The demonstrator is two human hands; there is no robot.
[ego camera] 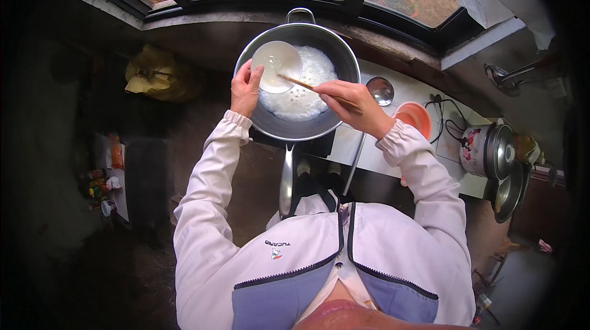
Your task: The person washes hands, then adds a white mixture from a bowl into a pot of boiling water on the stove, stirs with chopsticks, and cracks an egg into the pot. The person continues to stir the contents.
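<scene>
My left hand [245, 86] grips the rim of a white bowl [272, 55], which is held over the left part of a deep metal wok [339, 37]. Clear or whitish liquid shows in the bowl. In my right hand [355, 104] is a pair of wooden chopsticks [298, 82], their tips inside the bowl. Below the bowl, white foamy, bubbling liquid [318, 69] covers the bottom of the wok. The wok's long metal handle [286, 182] points towards my body, and a small loop handle [300, 11] is on the far side.
On the tiled counter [364, 145] right of the wok lie a long-handled metal ladle [380, 90], an orange plastic container [415, 118] and a black cable [442, 118]. A floral-patterned rice cooker [474, 150] stands further right. A dark-framed window [295, 0] is behind the wok. A yellowish bag [156, 76] is at left.
</scene>
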